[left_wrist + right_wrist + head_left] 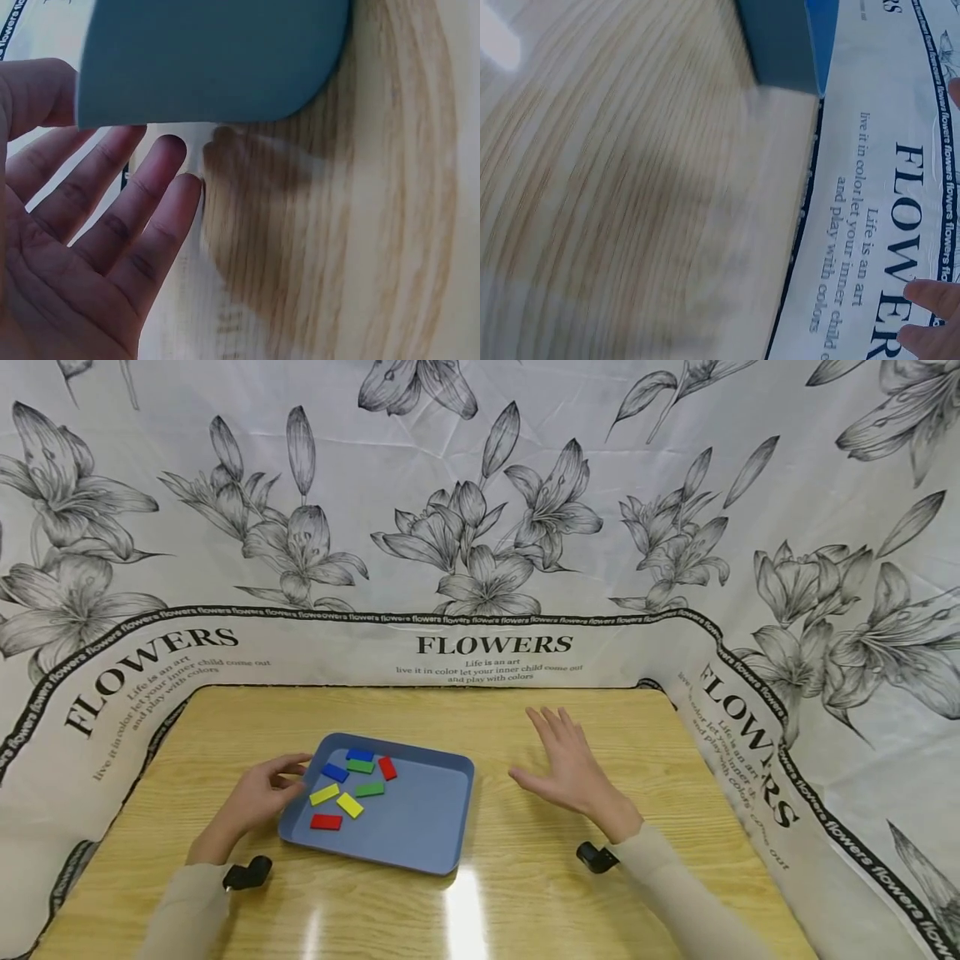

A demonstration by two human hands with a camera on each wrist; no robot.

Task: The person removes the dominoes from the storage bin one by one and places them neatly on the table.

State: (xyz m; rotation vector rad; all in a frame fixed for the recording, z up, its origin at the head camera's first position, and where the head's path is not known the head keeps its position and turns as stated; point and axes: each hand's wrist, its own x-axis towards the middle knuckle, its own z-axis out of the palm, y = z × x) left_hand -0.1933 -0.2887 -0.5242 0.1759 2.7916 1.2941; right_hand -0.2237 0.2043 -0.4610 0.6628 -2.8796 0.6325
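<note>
A blue-grey tray sits on the wooden table, left of centre, with small flat blocks in it: two red, two yellow, two green and two blue. At its left edge is my left hand, fingers loosely bent. From the left wrist, the tray's wall overlaps the thumb, and relaxed fingers lie just beside the edge. My right hand is held apart from the tray, to its right, fingers spread. Two right fingertips show in the right wrist view.
White cloth printed with flowers and lettering encloses the table at the back and both sides. Black wrist cameras sit on the left wrist and right wrist.
</note>
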